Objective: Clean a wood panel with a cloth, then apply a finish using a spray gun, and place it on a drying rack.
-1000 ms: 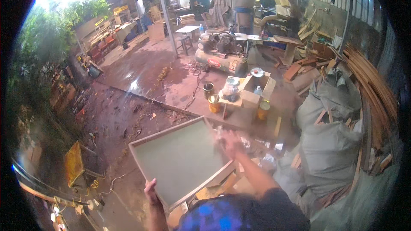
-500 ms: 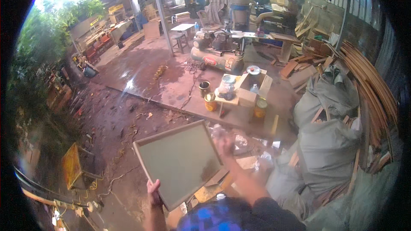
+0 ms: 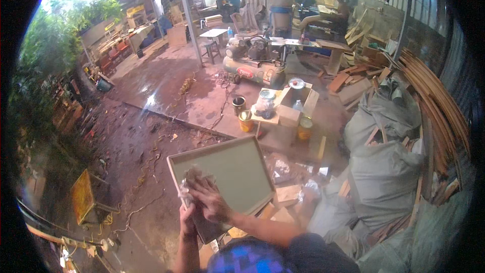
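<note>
A rectangular framed panel [image 3: 242, 172] with a pale grey-green face and a thin brown rim is held up, tilted, in front of me. My left hand [image 3: 187, 217] is closed around its lower left edge. On the panel's left part lies my right hand [image 3: 211, 199], fingers together, pressing a crumpled greyish-white rag [image 3: 194, 176] to the face near the left rim. The hand and forearm cover part of the panel's lower left. Part of the rag is hidden beneath the fingers.
Beyond the panel stand an air compressor [image 3: 252, 68], a small wooden stand [image 3: 289, 115] and several paint cans [image 3: 245, 121]. Large grey sacks [image 3: 381, 172] and wood scraps fill the right side. A yellowish wooden stool [image 3: 87, 197] is at the left. People sit at the back.
My right hand has moved with the rag from the panel's right edge across to its left side. The panel has shifted a little to the right and turned slightly.
</note>
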`<state>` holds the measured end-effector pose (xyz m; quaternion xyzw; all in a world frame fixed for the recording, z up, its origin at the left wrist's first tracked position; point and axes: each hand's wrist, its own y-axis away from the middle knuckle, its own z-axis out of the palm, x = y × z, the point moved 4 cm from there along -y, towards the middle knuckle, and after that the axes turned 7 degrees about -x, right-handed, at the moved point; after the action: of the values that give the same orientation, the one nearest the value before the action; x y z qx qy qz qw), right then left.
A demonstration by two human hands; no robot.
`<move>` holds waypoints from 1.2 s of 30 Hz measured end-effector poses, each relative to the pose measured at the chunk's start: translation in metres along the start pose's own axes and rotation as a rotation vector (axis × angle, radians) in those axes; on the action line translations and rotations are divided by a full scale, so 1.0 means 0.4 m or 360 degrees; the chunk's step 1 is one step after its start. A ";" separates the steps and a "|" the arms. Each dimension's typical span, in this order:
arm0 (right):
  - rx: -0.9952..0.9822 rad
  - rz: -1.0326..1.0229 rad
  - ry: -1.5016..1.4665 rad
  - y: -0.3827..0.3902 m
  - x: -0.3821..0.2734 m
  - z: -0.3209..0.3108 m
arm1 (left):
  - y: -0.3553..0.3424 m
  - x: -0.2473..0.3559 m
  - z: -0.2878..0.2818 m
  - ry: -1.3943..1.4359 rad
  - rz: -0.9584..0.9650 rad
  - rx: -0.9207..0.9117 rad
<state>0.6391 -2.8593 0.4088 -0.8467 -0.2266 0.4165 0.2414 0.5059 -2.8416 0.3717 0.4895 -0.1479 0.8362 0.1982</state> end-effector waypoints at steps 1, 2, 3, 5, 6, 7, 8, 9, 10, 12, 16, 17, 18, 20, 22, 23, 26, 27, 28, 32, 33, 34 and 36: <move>-0.0133 -0.0019 -0.0063 0.016 -0.006 0.007 | 0.003 0.005 0.006 0.0058 0.0061 0.0008; -0.0150 -0.0013 -0.0178 0.036 -0.009 0.015 | 0.004 0.008 0.011 0.0097 0.0041 0.0041; -0.0148 -0.0013 -0.0174 0.055 -0.009 0.017 | 0.005 0.004 0.002 0.0098 0.0041 0.0038; -0.0274 -0.0094 -0.0248 0.092 -0.008 0.021 | 0.009 -0.010 -0.033 0.0089 0.0061 -0.0007; -0.0353 -0.0199 -0.0167 0.106 -0.019 0.013 | 0.010 -0.021 -0.051 0.0157 -0.0028 0.0096; -0.0356 -0.0201 -0.0167 0.130 -0.019 0.019 | 0.010 -0.028 -0.076 0.0158 -0.0025 0.0098; -0.0475 -0.0249 -0.0160 0.165 -0.022 0.042 | 0.010 -0.039 -0.110 0.0248 -0.0033 0.0175; -0.0596 -0.0293 -0.0150 0.178 -0.031 0.042 | 0.006 -0.029 -0.103 0.0341 -0.0044 0.0250; -0.0729 -0.0268 -0.0109 0.193 -0.048 0.029 | 0.015 0.003 -0.068 0.0325 0.0028 0.0352; -0.0718 -0.0227 -0.0185 0.214 -0.039 0.026 | 0.016 0.003 -0.078 0.0246 0.0080 0.0328; -0.0416 -0.0176 -0.0195 0.261 0.070 -0.034 | 0.033 0.016 -0.085 0.0146 0.0109 0.0434; -0.0234 -0.0165 -0.0191 0.277 0.113 -0.056 | 0.035 0.014 -0.099 0.0170 0.0070 0.0547; -0.0237 -0.0132 -0.0067 0.273 0.140 -0.098 | 0.038 0.026 -0.098 0.0172 0.0074 0.0552; -0.0109 0.0041 0.0276 0.264 0.212 -0.205 | 0.051 0.065 -0.081 0.0112 0.0177 0.0490; 0.0104 0.0302 0.0595 0.298 0.324 -0.277 | 0.065 0.063 -0.120 0.0119 0.0099 0.0491; 0.0189 0.0430 0.0704 0.307 0.367 -0.301 | 0.068 0.057 -0.136 0.0127 0.0020 0.0483; 0.0186 0.0617 0.0818 0.251 0.402 -0.332 | 0.070 0.042 -0.137 0.0054 0.0012 0.0453; 0.0190 0.0619 0.0822 0.224 0.409 -0.336 | 0.063 0.031 -0.119 0.0066 0.0017 0.0379; 0.0351 0.0650 0.0625 0.195 0.419 -0.336 | 0.051 0.031 -0.072 0.0038 -0.0001 0.0441; 0.0629 0.0423 0.0314 0.034 0.347 -0.276 | 0.025 -0.004 0.037 -0.0014 -0.0157 0.0088; 0.0664 0.0402 0.0376 0.006 0.288 -0.242 | 0.017 -0.011 0.051 -0.0015 -0.0157 0.0084; 0.0694 0.0379 0.0430 -0.014 0.225 -0.203 | 0.010 -0.014 0.062 0.0007 -0.0165 0.0041; 0.0232 -0.0049 0.0265 -0.021 0.141 -0.129 | -0.005 -0.012 0.104 0.0083 -0.0140 -0.0056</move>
<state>0.7106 -2.8311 0.4077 -0.8550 -0.1878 0.3562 0.3268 0.5406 -2.8589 0.3875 0.4702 -0.1356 0.8363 0.2471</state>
